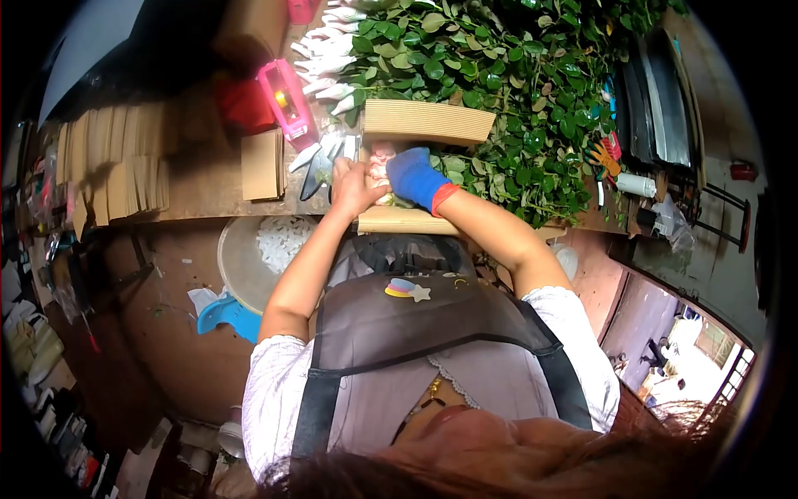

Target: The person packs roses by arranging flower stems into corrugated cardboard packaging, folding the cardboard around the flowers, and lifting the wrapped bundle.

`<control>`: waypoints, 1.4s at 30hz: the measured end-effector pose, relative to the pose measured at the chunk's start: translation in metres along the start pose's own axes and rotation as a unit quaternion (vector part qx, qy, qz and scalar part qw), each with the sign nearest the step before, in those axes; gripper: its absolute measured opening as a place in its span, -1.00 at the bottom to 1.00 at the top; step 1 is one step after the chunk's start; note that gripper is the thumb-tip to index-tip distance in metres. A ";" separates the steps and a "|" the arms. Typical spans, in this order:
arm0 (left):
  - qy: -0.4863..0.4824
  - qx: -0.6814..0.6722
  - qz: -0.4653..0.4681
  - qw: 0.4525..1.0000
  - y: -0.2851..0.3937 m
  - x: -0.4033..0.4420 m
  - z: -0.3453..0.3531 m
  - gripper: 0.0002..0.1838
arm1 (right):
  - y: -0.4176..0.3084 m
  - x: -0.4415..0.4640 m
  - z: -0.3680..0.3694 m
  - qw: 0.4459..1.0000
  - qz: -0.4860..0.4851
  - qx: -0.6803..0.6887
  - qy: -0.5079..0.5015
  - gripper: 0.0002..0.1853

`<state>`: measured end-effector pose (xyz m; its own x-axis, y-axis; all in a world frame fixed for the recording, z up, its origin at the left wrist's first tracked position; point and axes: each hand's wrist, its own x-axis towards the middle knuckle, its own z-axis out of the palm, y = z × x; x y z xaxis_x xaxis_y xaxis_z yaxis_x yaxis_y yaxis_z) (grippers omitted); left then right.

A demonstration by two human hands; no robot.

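Pale pink roses [382, 166] lie between two pieces of ribbed cardboard [428, 122] on the workbench, their heads toward the left. My left hand [353, 187] is bare, its fingers curled against the left side of the rose heads. Over the right side of the same roses is my right hand [414, 176], in a blue glove with an orange-red cuff. The fingertips of that glove are hidden. A second strip of ribbed cardboard [403, 220] runs along the bench's front edge, below both hands. Beside my left hand lies a dark-bladed tool [316, 175].
Leafy green stems [482, 58] cover the back right, with white-wrapped heads [328, 54] at their left end. A pink tape dispenser [287, 104] and cardboard pieces [262, 166] stand left. A tub [237, 266] holding white scraps is below the bench. A white roll [636, 185] lies right.
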<state>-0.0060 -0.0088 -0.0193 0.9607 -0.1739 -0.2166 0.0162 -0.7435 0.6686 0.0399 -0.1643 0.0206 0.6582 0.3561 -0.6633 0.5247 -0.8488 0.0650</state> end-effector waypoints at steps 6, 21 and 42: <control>-0.029 -0.041 0.011 0.999 -0.006 0.005 -0.004 -0.25 | 0.012 0.003 -0.001 0.999 0.019 0.030 -0.005 -0.71; -0.052 -0.057 -0.041 0.996 -0.011 0.023 -0.013 -0.37 | 0.017 -0.033 0.009 0.986 -0.158 0.040 0.016 -0.73; -0.086 -0.013 -0.033 0.996 0.001 0.026 -0.020 -0.25 | 0.006 -0.006 0.045 0.979 -0.174 0.012 0.107 -0.74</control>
<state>0.0244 -0.0014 -0.0100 0.8955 -0.2354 -0.3777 0.0866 -0.7403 0.6666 0.0149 -0.1894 -0.0080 0.5419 0.6967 -0.4701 0.7259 -0.6699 -0.1560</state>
